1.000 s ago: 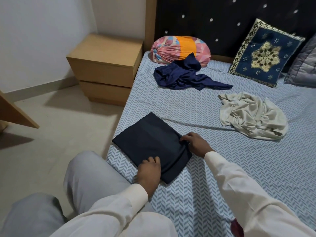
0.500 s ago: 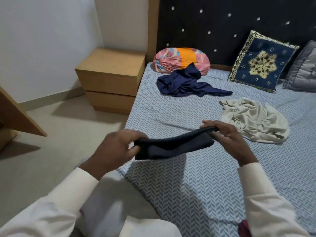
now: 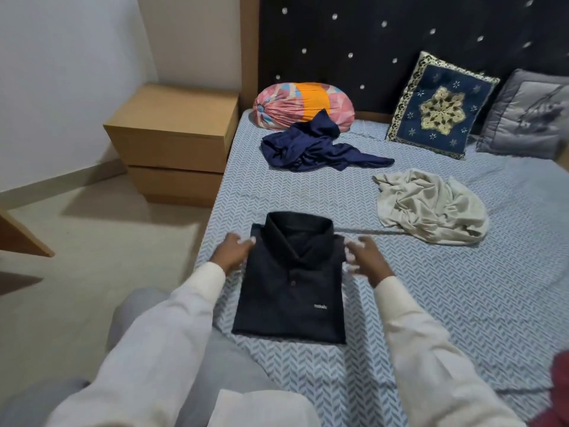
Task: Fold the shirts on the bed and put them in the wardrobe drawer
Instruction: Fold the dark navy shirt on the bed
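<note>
The folded black shirt [image 3: 289, 291], held in the air half a second ago, is now lying flat, collar up, on the bed [image 3: 462, 288] at 6 o'clock. The left hand [image 3: 232, 252] and right hand [image 3: 366, 260] are flanking its shoulders; blur is hiding whether either is gripping it. A navy shirt [image 3: 314, 146] at 12 and a beige shirt [image 3: 431, 208] at 2 are lying crumpled. A nightstand [image 3: 172, 134] is standing at 10.
</note>
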The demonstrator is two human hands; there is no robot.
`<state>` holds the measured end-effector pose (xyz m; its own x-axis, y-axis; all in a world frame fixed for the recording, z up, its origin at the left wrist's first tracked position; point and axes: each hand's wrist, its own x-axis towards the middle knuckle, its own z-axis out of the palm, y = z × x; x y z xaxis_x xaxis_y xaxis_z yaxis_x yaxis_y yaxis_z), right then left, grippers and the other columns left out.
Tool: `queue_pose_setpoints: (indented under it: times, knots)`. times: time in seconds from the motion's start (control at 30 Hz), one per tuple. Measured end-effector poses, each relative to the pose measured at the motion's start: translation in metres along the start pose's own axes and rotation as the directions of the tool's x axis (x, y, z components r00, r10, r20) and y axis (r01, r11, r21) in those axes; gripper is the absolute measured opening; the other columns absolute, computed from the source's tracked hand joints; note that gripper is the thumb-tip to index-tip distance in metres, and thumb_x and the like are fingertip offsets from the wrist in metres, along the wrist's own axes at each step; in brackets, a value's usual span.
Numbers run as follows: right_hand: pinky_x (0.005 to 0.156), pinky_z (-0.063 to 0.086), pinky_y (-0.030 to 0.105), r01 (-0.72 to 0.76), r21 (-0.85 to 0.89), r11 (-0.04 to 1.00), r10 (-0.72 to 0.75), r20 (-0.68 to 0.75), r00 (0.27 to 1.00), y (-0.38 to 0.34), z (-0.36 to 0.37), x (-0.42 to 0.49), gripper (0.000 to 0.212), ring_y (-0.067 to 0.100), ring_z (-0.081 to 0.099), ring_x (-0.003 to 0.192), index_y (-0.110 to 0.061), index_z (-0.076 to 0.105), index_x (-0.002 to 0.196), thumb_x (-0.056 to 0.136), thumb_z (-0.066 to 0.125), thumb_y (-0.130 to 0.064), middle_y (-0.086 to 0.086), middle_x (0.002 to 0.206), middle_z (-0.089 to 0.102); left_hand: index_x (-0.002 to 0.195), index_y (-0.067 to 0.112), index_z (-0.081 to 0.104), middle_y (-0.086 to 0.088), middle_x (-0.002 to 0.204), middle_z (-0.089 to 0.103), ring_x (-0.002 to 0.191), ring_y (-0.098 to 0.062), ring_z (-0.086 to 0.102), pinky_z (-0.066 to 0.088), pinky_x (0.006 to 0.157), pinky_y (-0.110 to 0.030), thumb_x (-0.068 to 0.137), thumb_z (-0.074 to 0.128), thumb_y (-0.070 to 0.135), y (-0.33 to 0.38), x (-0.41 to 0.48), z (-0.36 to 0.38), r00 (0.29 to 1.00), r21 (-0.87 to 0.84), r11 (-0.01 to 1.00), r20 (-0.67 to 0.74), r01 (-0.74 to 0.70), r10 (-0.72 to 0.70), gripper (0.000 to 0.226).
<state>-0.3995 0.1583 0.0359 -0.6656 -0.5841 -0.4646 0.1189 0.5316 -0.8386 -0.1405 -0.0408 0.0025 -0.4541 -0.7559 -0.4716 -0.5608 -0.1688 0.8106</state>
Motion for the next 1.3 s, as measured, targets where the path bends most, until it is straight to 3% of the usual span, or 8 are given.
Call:
queue_pose_setpoints:
  times: [0.13, 0.33, 0.43, 0.53, 0.63, 0.8, 1.07, 1.3]
  knots:
    - [0.084, 0.048, 0.038, -0.09, -0.491, 0.867, 0.065, -0.067, 0.996, 0.061, 0.025, -0.022, 0.05, 0.03, 0.062, 0.1, -0.014, 0.046, 0.103, 0.081, 0.065, -0.054, 0.012, 0.104, 0.061, 0.119, 0.009, 0.044, -0.016, 0.114, 0.061, 0.105, -0.035, 0.063, 0.053, 0.078, -0.04, 0.074, 0.074, 0.047, -0.034, -0.034, 0.024, 0.994, 0.395, 0.912, -0.016, 0.108, -0.11, 0.065]
    - [0.078, 0.056, 0.036, -0.091, -0.342, 0.935, 0.131, 0.096, 0.987, 0.091, 0.036, -0.058, 0.057, 0.021, 0.068, 0.094, -0.014, 0.059, 0.112, 0.067, 0.08, -0.04, 0.001, 0.1, 0.069, 0.105, 0.009, 0.062, -0.006, 0.087, 0.062, 0.071, -0.022, 0.059, 0.045, 0.053, -0.023, 0.08, 0.076, 0.034, -0.036, -0.068, 0.026, 0.954, 0.527, 0.84, 0.168, 0.126, -0.248, 0.038]
    - [0.065, 0.056, 0.028, -0.12, -0.283, 0.952, 0.176, 0.184, 0.967, 0.096, 0.028, -0.066, 0.03, 0.021, 0.071, 0.081, -0.007, 0.07, 0.108, 0.08, 0.076, -0.015, 0.01, 0.095, 0.075, 0.114, 0.006, 0.061, -0.009, 0.105, 0.067, 0.083, -0.023, 0.063, 0.047, 0.065, -0.023, 0.084, 0.073, 0.033, -0.04, -0.074, 0.023, 0.947, 0.6, 0.794, 0.186, 0.101, -0.262, 0.043]
    - [0.057, 0.055, 0.026, -0.108, -0.392, 0.914, 0.192, 0.182, 0.964, 0.101, 0.019, -0.069, 0.018, 0.012, 0.069, 0.067, -0.01, 0.072, 0.097, 0.082, 0.076, -0.019, 0.005, 0.083, 0.074, 0.118, 0.008, 0.059, -0.009, 0.116, 0.066, 0.091, -0.023, 0.064, 0.048, 0.072, -0.025, 0.086, 0.071, 0.035, -0.042, -0.075, 0.023, 0.941, 0.629, 0.769, 0.181, 0.111, -0.285, 0.045]
    - [0.065, 0.046, 0.03, -0.074, -0.576, 0.814, 0.089, -0.002, 0.996, 0.092, 0.016, -0.053, 0.033, 0.017, 0.063, 0.076, -0.016, 0.062, 0.087, 0.074, 0.079, -0.042, -0.001, 0.081, 0.067, 0.104, 0.013, 0.059, -0.011, 0.105, 0.067, 0.092, -0.026, 0.067, 0.049, 0.07, -0.026, 0.081, 0.072, 0.043, -0.042, -0.072, 0.023, 0.963, 0.615, 0.781, 0.126, 0.112, -0.237, 0.04]
    - [0.079, 0.042, 0.03, 0.081, -0.491, 0.867, -0.19, -0.176, 0.966, 0.049, 0.027, -0.01, 0.033, 0.027, 0.062, 0.1, -0.009, 0.065, 0.107, 0.084, 0.071, -0.032, 0.008, 0.102, 0.068, 0.099, 0.014, 0.054, -0.012, 0.111, 0.064, 0.099, -0.03, 0.061, 0.047, 0.078, -0.032, 0.08, 0.07, 0.037, -0.031, -0.061, 0.027, 0.998, 0.508, 0.859, -0.016, 0.061, -0.062, 0.034]
    - [0.077, 0.049, 0.036, -0.099, -0.354, 0.93, -0.01, -0.294, 0.956, 0.046, 0.04, 0.04, 0.02, 0.028, 0.061, 0.086, -0.018, 0.059, 0.067, 0.073, 0.059, -0.037, 0.006, 0.088, 0.064, 0.1, 0.016, 0.046, -0.008, 0.105, 0.063, 0.097, -0.03, 0.061, 0.045, 0.076, -0.033, 0.081, 0.07, 0.036, -0.033, -0.047, 0.036, 0.997, 0.508, 0.861, -0.075, 0.029, 0.011, 0.037]
    - [0.072, 0.035, 0.03, -0.065, -0.271, 0.96, -0.032, -0.339, 0.94, 0.037, 0.042, 0.03, 0.012, 0.025, 0.052, 0.081, -0.01, 0.06, 0.09, 0.088, 0.057, -0.022, 0.003, 0.082, 0.06, 0.118, 0.018, 0.041, -0.009, 0.119, 0.053, 0.105, -0.032, 0.058, 0.047, 0.084, -0.038, 0.084, 0.067, 0.031, -0.03, -0.032, 0.041, 0.993, 0.485, 0.873, -0.074, -0.045, 0.093, 0.045]
